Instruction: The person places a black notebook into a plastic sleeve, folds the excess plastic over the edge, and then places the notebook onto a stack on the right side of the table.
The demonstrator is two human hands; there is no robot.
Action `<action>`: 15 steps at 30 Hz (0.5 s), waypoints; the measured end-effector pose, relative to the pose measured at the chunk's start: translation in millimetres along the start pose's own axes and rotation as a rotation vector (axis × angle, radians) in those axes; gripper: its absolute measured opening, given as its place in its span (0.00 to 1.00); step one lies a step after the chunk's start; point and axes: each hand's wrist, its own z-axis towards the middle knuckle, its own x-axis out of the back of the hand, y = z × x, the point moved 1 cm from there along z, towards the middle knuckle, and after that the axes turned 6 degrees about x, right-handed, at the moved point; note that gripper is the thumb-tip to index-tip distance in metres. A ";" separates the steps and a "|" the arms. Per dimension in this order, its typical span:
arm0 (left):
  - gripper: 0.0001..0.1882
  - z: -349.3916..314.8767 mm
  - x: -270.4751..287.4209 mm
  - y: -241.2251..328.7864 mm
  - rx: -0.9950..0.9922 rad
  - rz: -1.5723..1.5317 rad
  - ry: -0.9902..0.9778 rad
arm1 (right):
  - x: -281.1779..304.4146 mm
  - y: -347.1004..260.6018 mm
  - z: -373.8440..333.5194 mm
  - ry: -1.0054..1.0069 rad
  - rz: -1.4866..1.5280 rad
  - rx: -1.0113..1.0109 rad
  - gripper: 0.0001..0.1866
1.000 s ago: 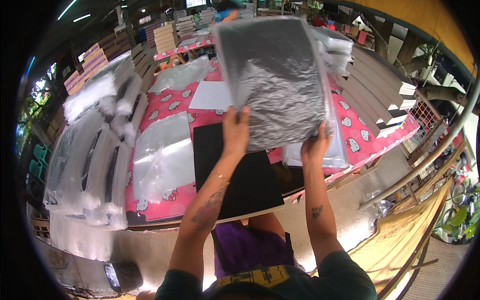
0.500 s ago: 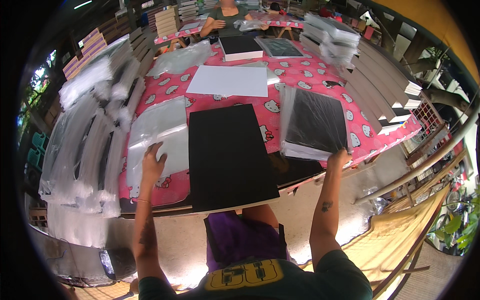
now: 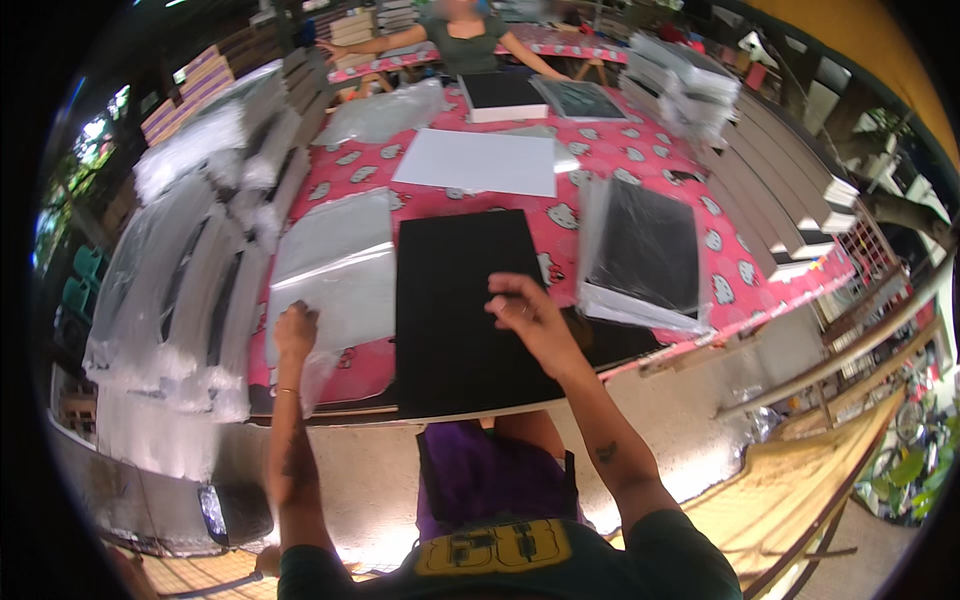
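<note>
My left hand point(image 3: 296, 330) is closed at the near left corner of a flat pile of clear plastic bags point(image 3: 340, 262), pinching the film of the top one, which bulges up beside my wrist. My right hand point(image 3: 532, 318) hovers over the right side of a large black board point(image 3: 465, 300), fingers apart and slightly curled, holding nothing. The board lies flat at the table's near edge, a thin pale edge showing underneath. Right of it rests a black-topped pack in a clear plastic bag point(image 3: 645, 250).
Pink patterned cloth point(image 3: 370, 175) covers the table. Bagged packs point(image 3: 170, 290) are stacked high on the left; thick grey-sided stacks point(image 3: 770, 180) line the right. A white sheet point(image 3: 480, 162) and a black-topped block point(image 3: 502, 95) lie farther back. Another person point(image 3: 465, 45) stands across the table.
My right hand has left the bagged pack's near corner and moved left over the black board. My left hand has closed on the plastic. The person opposite has spread both arms.
</note>
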 end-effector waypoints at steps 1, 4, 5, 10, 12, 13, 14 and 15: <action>0.14 -1.0 15.6 14.7 -0.061 -0.108 0.030 | -18.6 4.9 -0.7 -0.081 0.031 -0.013 0.23; 0.37 -49.7 65.2 125.0 0.224 -1.030 -0.475 | -75.4 13.3 -2.2 -0.118 -0.016 0.046 0.29; 0.34 -64.4 75.1 146.6 0.110 -1.215 -0.666 | -88.0 22.1 0.7 -0.082 -0.071 0.117 0.30; 0.18 -68.5 112.8 176.0 -0.480 -1.063 0.041 | -54.2 22.2 49.0 -0.137 0.390 -0.135 0.13; 0.14 -61.8 85.0 175.4 -0.824 -0.856 -0.049 | -24.2 12.0 60.4 -0.225 0.423 -0.412 0.16; 0.13 -58.4 67.8 175.7 -0.705 -0.900 -0.187 | -0.8 18.7 68.4 -0.295 0.468 -0.378 0.19; 0.12 -53.6 55.0 170.1 -0.577 -0.932 -0.309 | 26.6 18.8 78.4 -0.368 0.446 -0.457 0.24; 0.11 -52.4 56.4 173.5 -0.451 -0.960 -0.433 | 40.8 10.4 82.9 -0.434 0.423 -0.534 0.30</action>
